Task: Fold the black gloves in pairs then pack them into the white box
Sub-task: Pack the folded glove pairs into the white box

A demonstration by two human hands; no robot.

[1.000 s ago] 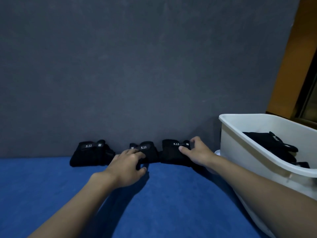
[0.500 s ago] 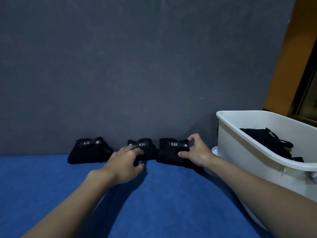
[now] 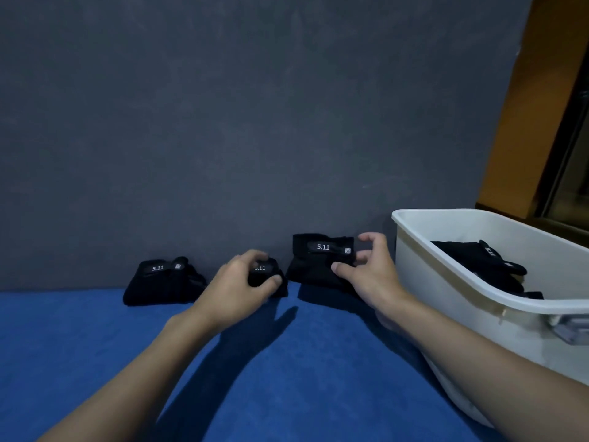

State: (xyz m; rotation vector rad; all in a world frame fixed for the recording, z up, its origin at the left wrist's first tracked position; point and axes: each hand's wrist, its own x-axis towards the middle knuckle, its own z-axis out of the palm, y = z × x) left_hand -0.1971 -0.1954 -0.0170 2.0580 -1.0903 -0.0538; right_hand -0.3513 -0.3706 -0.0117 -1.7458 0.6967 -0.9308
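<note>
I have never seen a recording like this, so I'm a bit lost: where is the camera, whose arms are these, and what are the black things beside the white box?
There is no machine here. A person wears a camera on the head, so this single picture looks forward and down along their own two bare arms. On the blue cloth, against the grey wall, sit three folded black glove bundles with "5.11" labels. The left hand grips the middle bundle. The right hand pinches the right bundle, which looks slightly lifted off the cloth. The left bundle lies untouched. The white box on the right already has other gloves inside.
</note>
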